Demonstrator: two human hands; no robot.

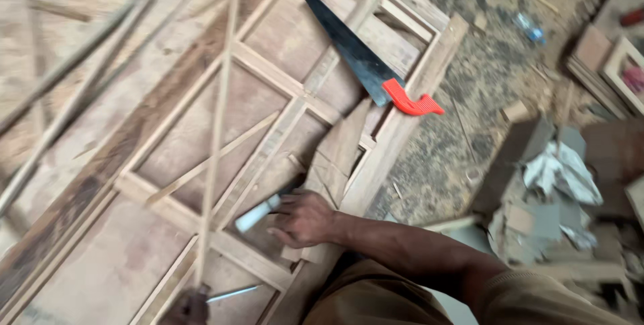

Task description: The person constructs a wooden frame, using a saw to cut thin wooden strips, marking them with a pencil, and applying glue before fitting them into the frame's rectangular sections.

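Head view: the right hand (pixel 303 220) is wrapped around one pale-handled tool (pixel 258 213) lying on the wooden frame (pixel 268 70). One red-handled saw (pixel 365 63) rests higher on the frame. The left hand is out of sight.

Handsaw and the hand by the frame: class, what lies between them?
In the head view, between the handsaw and the right hand lie a tapered wooden offcut and a crossbar of the wooden frame.

A handsaw (pixel 367 63) lies on the far right corner of a wooden frame (pixel 282 114). The frame lies on a workbench (pixel 80 137). Scrap blocks (pixel 543 191) sit right of it.
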